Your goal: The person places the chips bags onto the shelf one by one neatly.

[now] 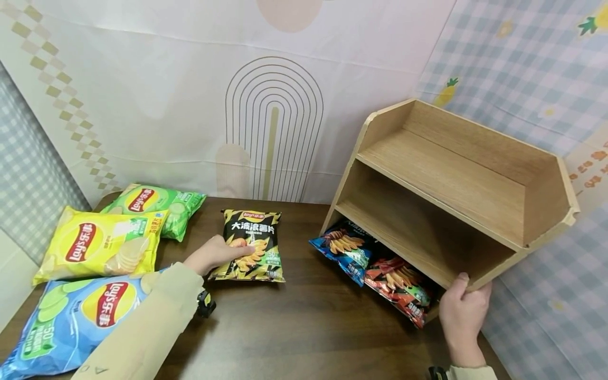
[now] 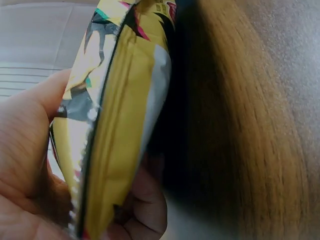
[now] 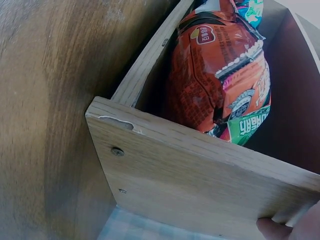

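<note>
My left hand (image 1: 216,253) grips a black-and-yellow bag of potato chips (image 1: 252,229) on the table. In the left wrist view, thumb and fingers lie on opposite sides of that chip bag (image 2: 120,125), its edge seam facing the camera. At the right, my right hand (image 1: 463,311) holds the near side of a wooden shelf (image 1: 475,163), thumb on the edge of its middle board. Under that board sit a blue chip bag (image 1: 342,253) and a red chip bag (image 1: 399,285), both jutting out in front. The right wrist view shows the red bag (image 3: 215,75) behind the side panel (image 3: 200,175).
On the left of the brown table (image 1: 294,327) lie a green chip bag (image 1: 180,211), a yellow one (image 1: 104,243) and a light blue one (image 1: 81,311), the last partly behind my left sleeve. A patterned cloth (image 1: 190,105) hangs behind.
</note>
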A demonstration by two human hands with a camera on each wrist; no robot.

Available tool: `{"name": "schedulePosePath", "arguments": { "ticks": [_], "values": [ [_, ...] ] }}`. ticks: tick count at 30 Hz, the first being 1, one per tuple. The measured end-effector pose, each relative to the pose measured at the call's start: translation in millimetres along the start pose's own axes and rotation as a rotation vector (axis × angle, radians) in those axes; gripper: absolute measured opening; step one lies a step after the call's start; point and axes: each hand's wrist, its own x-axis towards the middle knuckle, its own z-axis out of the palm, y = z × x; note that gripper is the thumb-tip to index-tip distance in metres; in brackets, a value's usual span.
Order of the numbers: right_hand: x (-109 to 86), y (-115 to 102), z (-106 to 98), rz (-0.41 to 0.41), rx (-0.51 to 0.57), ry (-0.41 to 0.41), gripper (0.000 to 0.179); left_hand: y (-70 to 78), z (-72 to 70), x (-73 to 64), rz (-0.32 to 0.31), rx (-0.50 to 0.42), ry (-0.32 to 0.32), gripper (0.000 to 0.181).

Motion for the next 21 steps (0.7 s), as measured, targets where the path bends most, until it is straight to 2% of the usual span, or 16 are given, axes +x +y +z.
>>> {"name": "schedulePosePath", "arguments": {
  "ticks": [3, 9, 16, 21],
  "values": [
    [0.0, -0.5, 0.1, 0.0, 0.001, -0.001, 0.045, -1.7, -0.5, 0.1, -0.01, -0.04, -0.01, 0.095],
    [0.4, -1.0, 0.4, 0.003, -0.005, -0.009, 0.046, -5.4, -0.4, -1.4, -0.031, -0.124, -0.036, 0.122],
    [0.9, -0.6, 0.0, -0.015, -0.003, -0.001, 0.044, -8.8, 1.4, -1.7, -0.031, -0.238, -0.02, 0.122],
    [0.8, 0.0, 0.2, -0.025, 0.0, -0.003, 0.045, -10.3, 1.8, -2.3, -0.021, -0.286, -0.016, 0.121]
  ]
}}
